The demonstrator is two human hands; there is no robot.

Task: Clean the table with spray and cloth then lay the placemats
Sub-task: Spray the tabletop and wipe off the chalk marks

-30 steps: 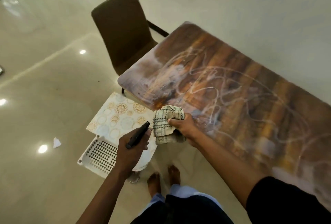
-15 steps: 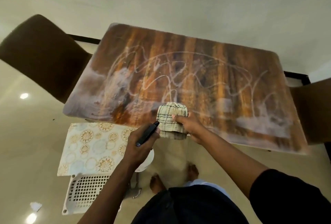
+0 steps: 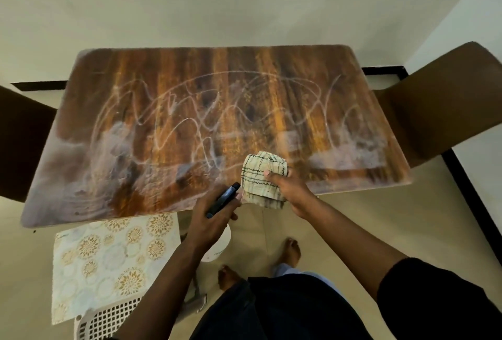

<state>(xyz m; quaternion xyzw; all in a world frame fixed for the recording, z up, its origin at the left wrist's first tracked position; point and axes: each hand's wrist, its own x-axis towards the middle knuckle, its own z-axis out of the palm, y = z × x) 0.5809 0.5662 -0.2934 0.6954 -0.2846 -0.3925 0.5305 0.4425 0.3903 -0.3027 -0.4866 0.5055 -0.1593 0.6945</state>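
Over the table's (image 3: 135,111) near edge, my left hand (image 3: 210,220) grips the sprayer (image 3: 223,200), its long axis pointing up-right toward the cloth (image 3: 262,176) bunched in my right hand (image 3: 289,187). Mats (image 3: 108,255) lie lower left; beyond, chalky scrawls, then wall (image 3: 217,0).

Tabletop (image 3: 217,89) lies open throughout; chairs (image 3: 445,100) flank both ends.

Wood-grain rectangular table (image 3: 271,89) with white scribbles: 1
Brown upholstered chairs (image 3: 445,100): 2, one at each end
Checked cream cloth (image 3: 262,176) in my right hand: 1
White spray bottle with black nozzle (image 3: 223,199) in my left: 1
Cream floral placemat sheet (image 3: 108,258): 1 showing
White perforated plastic basket (image 3: 108,319): 1
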